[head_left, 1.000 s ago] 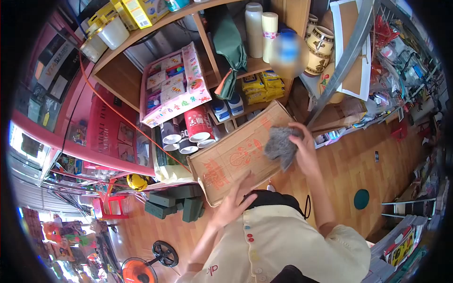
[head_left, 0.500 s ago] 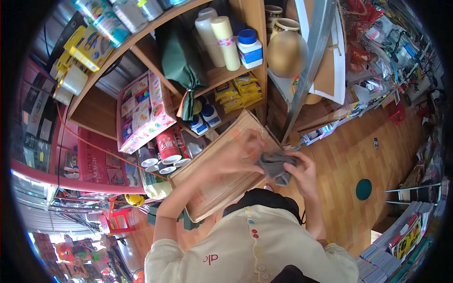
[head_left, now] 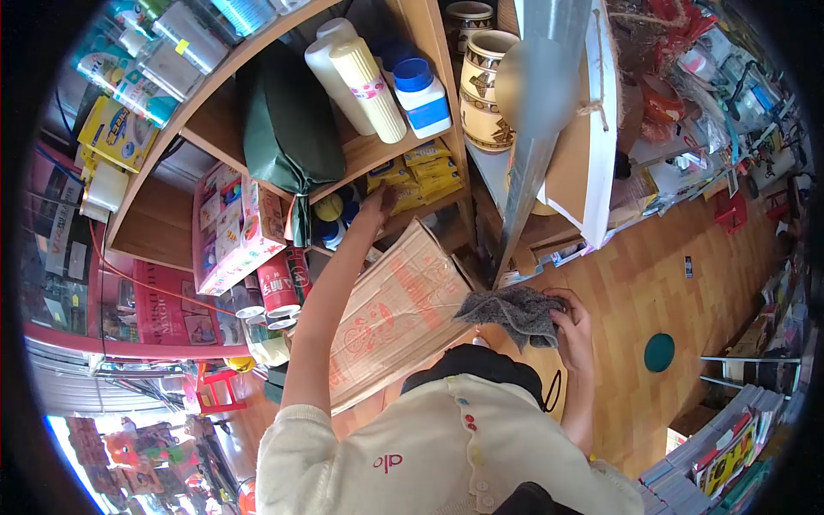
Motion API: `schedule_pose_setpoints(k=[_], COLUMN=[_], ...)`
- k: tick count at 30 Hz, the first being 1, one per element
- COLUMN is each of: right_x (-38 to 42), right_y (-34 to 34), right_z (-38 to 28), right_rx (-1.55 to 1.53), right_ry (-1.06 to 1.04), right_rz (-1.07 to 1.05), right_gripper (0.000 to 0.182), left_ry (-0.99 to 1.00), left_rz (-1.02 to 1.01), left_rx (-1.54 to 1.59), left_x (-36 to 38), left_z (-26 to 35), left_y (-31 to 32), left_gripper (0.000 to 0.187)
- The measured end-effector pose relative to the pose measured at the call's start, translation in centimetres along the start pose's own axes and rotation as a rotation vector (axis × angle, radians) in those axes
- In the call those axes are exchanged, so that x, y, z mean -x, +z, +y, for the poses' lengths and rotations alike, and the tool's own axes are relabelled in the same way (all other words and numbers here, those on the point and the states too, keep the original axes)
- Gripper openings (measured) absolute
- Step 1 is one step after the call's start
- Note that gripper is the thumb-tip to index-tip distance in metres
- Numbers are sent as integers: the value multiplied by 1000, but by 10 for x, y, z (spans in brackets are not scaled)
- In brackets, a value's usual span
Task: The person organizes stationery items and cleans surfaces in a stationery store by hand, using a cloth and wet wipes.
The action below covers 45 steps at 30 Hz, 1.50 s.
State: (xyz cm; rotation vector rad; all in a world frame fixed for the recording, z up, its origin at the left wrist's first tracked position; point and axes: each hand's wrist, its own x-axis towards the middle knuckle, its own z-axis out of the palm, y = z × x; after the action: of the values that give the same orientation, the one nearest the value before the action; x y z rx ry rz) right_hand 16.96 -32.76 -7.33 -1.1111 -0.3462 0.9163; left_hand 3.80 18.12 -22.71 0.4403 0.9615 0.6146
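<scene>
My right hand (head_left: 577,335) pinches a dark grey cloth (head_left: 515,315) by its right side; the rest of the cloth hangs out to the left. My left hand (head_left: 378,208) reaches into the lower shelf compartment, at the left edge of the yellow packets (head_left: 421,182). Whether its fingers grip a packet is not clear, as they are small and dim there. Blue-and-white bottles (head_left: 330,227) stand just left of that hand. Below my left forearm a flat cardboard box (head_left: 390,313) with red print leans in front of the shelf.
The wooden shelf (head_left: 343,178) holds a dark green bag (head_left: 287,129), a cream bottle (head_left: 371,90) and a white tub with a blue lid (head_left: 421,96). A grey metal post (head_left: 525,172) stands to the right. Red cans (head_left: 279,283) and a pink box (head_left: 236,227) sit on the left.
My left hand has left the cloth and moved up and left to the yellow packets. The cloth, bunched between both hands before, now hangs spread from my right hand alone.
</scene>
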Motion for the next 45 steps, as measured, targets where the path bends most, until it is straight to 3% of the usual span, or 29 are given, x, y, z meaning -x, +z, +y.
schedule_pose_setpoints(k=[3, 8, 11, 16, 19, 21, 24, 27, 29, 31, 33, 35, 37, 38, 41, 43, 45], right_x=[-11, -30, -41, -49, -49, -48, -45, -40, -41, -39, -36, -32, -21, -14, 1, 6, 17], right_y=[0, -7, -5, 10, 23, 35, 60, 90, 106, 121, 136, 153, 166, 171, 190, 207, 220], right_z=[-4, 4, 7, -5, -10, -11, -9, -14, -15, -12, -9, -1, 32, 48, 74, 76, 84], right_rx=[-39, -18, -2, 21, -48, -85, -95, -87, 167, 233, 479, 675, 810, 811, 1088, 1191, 1038], right_ry=[17, 29, 43, 32, 45, 53, -68, -193, -481, -528, -726, -693, -539, -536, -689, -807, -885], right_rz=[-17, -89, -137, -228, -272, -295, -310, -258, -335, -332, -538, -731, -730, -736, -554, -640, -838], right_gripper=[33, 33, 35, 34, 32, 31, 32, 30, 32, 25, 25, 30, 48, 48, 62, 65, 63], left_ry=[158, 461, 469, 473, 531, 466, 396, 412, 482, 530, 678, 686, 844, 764, 781, 689, 935], left_rz=[3, -181, -213, -287, -232, -158, -38, -107, -16, 31, 145, 248, 170, 181, 154, 142, 182], left_rx=[-28, -83, 70, -57, -185, -244, -230, -298, -521, -577, -566, -652, -608, -605, -554, -517, -529], left_x=[5, 114, 162, 257, 310, 344, 377, 392, 398, 402, 403, 406, 402, 411, 418, 419, 416], left_z=[4, 26, 19, 8, -18, -34, -64, -89, -96, -101, -106, -107, -110, -109, -114, -119, -126], left_y=[-6, 26, 21, 0, -26, -45, -67, -90, -100, -95, -79, -67, -69, -65, -61, -58, -56], left_gripper=[32, 37, 36, 36, 38, 39, 42, 39, 34, 23, 12, 10, 9, 9, 8, 8, 9])
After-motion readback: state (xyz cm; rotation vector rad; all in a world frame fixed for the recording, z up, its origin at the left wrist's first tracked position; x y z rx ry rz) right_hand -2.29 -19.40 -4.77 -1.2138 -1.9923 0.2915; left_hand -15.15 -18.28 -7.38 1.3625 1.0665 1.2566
